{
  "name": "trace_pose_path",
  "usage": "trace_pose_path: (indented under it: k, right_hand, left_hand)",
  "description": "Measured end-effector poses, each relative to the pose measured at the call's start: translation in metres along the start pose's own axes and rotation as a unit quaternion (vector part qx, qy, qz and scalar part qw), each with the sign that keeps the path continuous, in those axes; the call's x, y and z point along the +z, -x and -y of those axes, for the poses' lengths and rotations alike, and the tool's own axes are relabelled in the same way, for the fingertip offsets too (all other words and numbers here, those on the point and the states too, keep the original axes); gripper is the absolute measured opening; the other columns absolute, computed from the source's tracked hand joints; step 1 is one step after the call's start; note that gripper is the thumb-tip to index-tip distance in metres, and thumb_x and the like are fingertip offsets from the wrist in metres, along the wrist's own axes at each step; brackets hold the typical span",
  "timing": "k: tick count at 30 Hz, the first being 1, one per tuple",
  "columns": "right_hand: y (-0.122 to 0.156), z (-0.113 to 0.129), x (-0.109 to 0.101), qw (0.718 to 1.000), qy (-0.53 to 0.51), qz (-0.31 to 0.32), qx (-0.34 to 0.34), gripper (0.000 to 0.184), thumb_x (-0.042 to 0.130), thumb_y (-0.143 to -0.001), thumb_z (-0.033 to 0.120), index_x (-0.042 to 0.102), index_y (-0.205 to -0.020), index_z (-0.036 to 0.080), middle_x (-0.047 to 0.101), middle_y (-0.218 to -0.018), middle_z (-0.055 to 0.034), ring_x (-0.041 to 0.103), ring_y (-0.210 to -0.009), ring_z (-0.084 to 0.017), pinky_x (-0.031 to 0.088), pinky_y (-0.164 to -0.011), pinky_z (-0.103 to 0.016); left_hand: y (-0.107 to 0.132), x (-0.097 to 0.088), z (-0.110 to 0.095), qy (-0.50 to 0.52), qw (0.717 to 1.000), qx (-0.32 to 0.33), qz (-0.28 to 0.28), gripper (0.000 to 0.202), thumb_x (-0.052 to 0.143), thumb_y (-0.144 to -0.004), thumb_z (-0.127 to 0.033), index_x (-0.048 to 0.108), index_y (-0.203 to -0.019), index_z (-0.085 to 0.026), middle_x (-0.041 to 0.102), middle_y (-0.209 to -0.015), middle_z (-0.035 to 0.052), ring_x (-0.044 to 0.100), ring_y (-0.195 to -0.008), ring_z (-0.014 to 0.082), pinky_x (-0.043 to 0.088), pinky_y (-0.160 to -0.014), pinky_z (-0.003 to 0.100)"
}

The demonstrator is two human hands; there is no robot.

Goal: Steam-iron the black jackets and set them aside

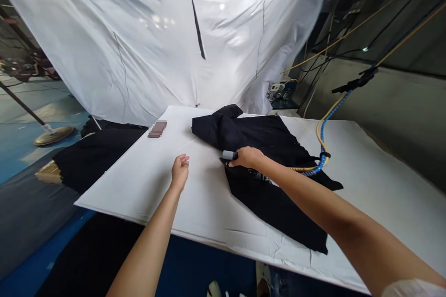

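Observation:
A black garment (pixel 265 158) lies spread on a white padded table (pixel 383 185). My right hand (pixel 246 157) is closed round the grey handle of an iron (pixel 230 156) that rests on the garment's left edge. A blue and yellow hose (pixel 322 146) runs from the iron up to the right. My left hand (pixel 180 170) hovers over the bare white table to the left of the garment, fingers loosely curled, holding nothing.
A small brownish object (pixel 157 128) lies near the table's far left corner. A pile of black cloth (pixel 94 153) sits left of the table. White sheeting (pixel 167 37) hangs behind. Cables and a machine (pixel 280 90) stand at the back right.

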State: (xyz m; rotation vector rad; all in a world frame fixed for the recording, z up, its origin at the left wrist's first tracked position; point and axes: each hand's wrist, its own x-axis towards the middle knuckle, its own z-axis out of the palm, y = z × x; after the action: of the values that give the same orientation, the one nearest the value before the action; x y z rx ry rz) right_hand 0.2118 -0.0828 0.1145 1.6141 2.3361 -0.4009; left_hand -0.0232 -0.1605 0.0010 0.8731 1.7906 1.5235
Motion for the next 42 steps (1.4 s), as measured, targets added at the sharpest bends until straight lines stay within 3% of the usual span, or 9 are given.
trace_pose_path:
  k: [8, 12, 16, 20, 25, 30, 36, 39, 42]
  right_hand:
    - [0.113, -0.081, 0.076, 0.995, -0.009, 0.049, 0.091, 0.058, 0.059, -0.054, 0.065, 0.067, -0.092, 0.022, 0.065, -0.091, -0.0103, 0.060, -0.087, -0.030, 0.043, -0.067, -0.034]
    - [0.157, -0.127, 0.106, 0.984, -0.030, 0.028, 0.171, 0.048, 0.061, -0.056, 0.060, 0.066, -0.087, 0.023, 0.065, -0.086, -0.0086, 0.060, -0.086, -0.029, 0.041, -0.067, -0.034]
    - [0.177, -0.165, 0.112, 0.970, -0.057, -0.007, 0.235, 0.047, 0.057, -0.061, 0.061, 0.065, -0.090, 0.025, 0.065, -0.085, -0.0080, 0.060, -0.085, -0.028, 0.041, -0.066, -0.033]
    - [0.171, -0.191, 0.105, 0.964, -0.078, -0.055, 0.248, 0.053, 0.051, -0.063, 0.068, 0.063, -0.094, 0.026, 0.065, -0.088, -0.0078, 0.059, -0.085, -0.028, 0.041, -0.065, -0.033]
    - [0.140, -0.234, 0.081, 0.953, -0.131, -0.091, 0.258, 0.058, 0.046, -0.063, 0.071, 0.062, -0.095, 0.025, 0.065, -0.091, -0.0077, 0.059, -0.084, -0.026, 0.042, -0.063, -0.031]
    - [0.109, -0.317, 0.062, 0.932, -0.160, -0.099, 0.311, 0.062, 0.043, -0.064, 0.072, 0.063, -0.089, 0.020, 0.065, -0.090, -0.0125, 0.060, -0.081, -0.028, 0.043, -0.059, -0.033]
    - [0.087, -0.407, 0.072, 0.917, -0.170, -0.097, 0.348, 0.057, 0.045, -0.063, 0.072, 0.062, -0.081, 0.020, 0.063, -0.086, -0.0212, 0.061, -0.078, -0.034, 0.043, -0.056, -0.039]
    - [0.070, -0.420, 0.067, 0.907, -0.167, -0.099, 0.373, 0.055, 0.045, -0.067, 0.067, 0.061, -0.088, 0.020, 0.058, -0.095, -0.0278, 0.059, -0.087, -0.036, 0.042, -0.059, -0.042]
    - [0.044, -0.397, 0.051, 0.919, -0.109, -0.175, 0.337, 0.053, 0.049, -0.068, 0.061, 0.058, -0.101, 0.020, 0.049, -0.115, -0.0280, 0.049, -0.106, -0.039, 0.041, -0.072, -0.047]
  left_hand:
    - [0.002, 0.064, -0.014, -0.114, 0.978, 0.088, 0.152, 0.045, 0.043, -0.072, -0.003, 0.049, -0.113, -0.019, 0.060, -0.110, 0.0063, 0.054, -0.101, 0.0136, 0.040, -0.090, 0.029]
    - [0.020, 0.100, -0.013, -0.277, 0.899, 0.172, 0.292, 0.060, 0.046, -0.062, 0.003, 0.055, -0.112, -0.029, 0.056, -0.119, -0.0007, 0.046, -0.110, 0.0180, 0.035, -0.093, 0.035]
    - [0.037, 0.132, -0.010, -0.426, 0.816, 0.234, 0.312, 0.043, 0.060, -0.061, -0.006, 0.065, -0.092, -0.035, 0.048, -0.129, -0.0071, 0.035, -0.117, 0.0271, 0.028, -0.092, 0.046]
    - [0.040, 0.160, -0.017, -0.450, 0.805, 0.262, 0.284, 0.011, 0.061, -0.068, -0.019, 0.067, -0.071, -0.028, 0.059, -0.115, -0.0032, 0.039, -0.113, 0.0245, 0.025, -0.091, 0.044]
    - [0.033, 0.190, -0.044, -0.410, 0.836, 0.252, 0.263, 0.014, 0.053, -0.075, -0.024, 0.067, -0.075, -0.028, 0.068, -0.087, 0.0002, 0.054, -0.096, 0.0208, 0.026, -0.088, 0.039]
    - [0.029, 0.206, -0.060, -0.367, 0.860, 0.220, 0.277, 0.011, 0.057, -0.071, -0.025, 0.067, -0.072, -0.029, 0.069, -0.077, -0.0035, 0.059, -0.086, 0.0185, 0.031, -0.089, 0.034]
    - [0.024, 0.219, -0.067, -0.363, 0.856, 0.208, 0.304, 0.016, 0.053, -0.073, -0.025, 0.068, -0.078, -0.026, 0.069, -0.083, -0.0012, 0.059, -0.080, 0.0152, 0.041, -0.075, 0.023]
    - [0.019, 0.231, -0.076, -0.377, 0.857, 0.202, 0.286, 0.018, 0.052, -0.074, -0.026, 0.068, -0.079, -0.023, 0.068, -0.081, -0.0001, 0.059, -0.079, 0.0145, 0.041, -0.073, 0.023]
    - [0.014, 0.249, -0.088, -0.386, 0.862, 0.194, 0.265, 0.018, 0.052, -0.075, -0.027, 0.068, -0.080, -0.022, 0.068, -0.082, 0.0016, 0.059, -0.078, 0.0145, 0.042, -0.072, 0.023]
